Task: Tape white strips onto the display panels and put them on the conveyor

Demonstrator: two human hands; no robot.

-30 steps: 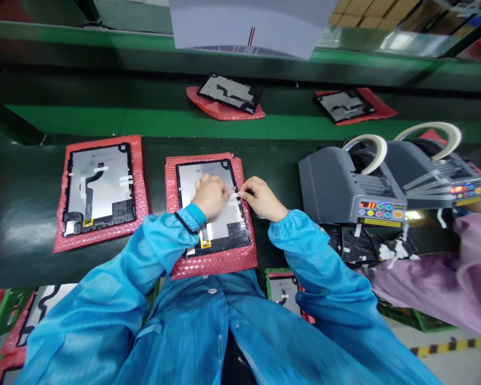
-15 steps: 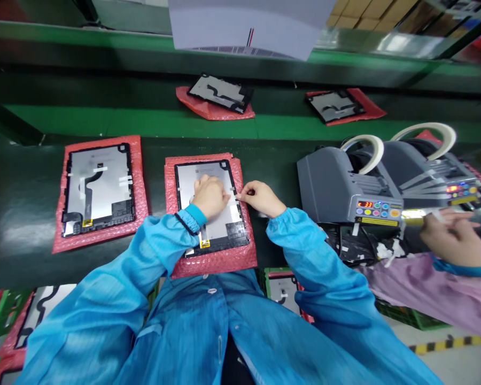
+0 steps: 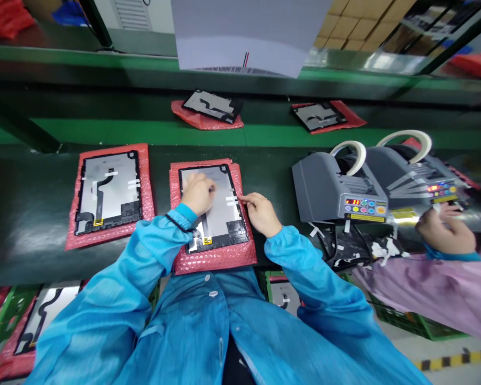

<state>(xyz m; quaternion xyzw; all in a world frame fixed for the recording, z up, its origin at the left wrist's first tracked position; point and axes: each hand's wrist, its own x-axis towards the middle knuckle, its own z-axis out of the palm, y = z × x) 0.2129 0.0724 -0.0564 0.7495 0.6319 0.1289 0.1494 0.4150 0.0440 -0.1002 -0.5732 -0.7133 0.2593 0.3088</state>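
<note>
A tablet display panel (image 3: 220,230) lies face down on a red bubble-wrap bag (image 3: 240,256) in front of me. It has a silver back, a black frame, a dark flex cable and short white tape strips (image 3: 232,201) near its right edge. My left hand (image 3: 199,193) is over the upper left of the panel, its fingers curled; whatever they hold is hidden. At the panel's right edge, beside the tape strips, my right hand (image 3: 261,214) has thumb and forefinger together, and I cannot make out anything between them.
Another panel (image 3: 116,195) on red bubble wrap lies to the left. Two grey tape dispensers (image 3: 324,184) stand at the right, near a co-worker's hand (image 3: 444,230) and pink sleeve. Two more panels (image 3: 212,105) rest on the green ledge behind. Crates (image 3: 436,326) are below the bench.
The view has tilted up and shifted slightly. My left hand has moved a little up and left over the panel, away from the tape strips. My right hand stays at the right edge.
</note>
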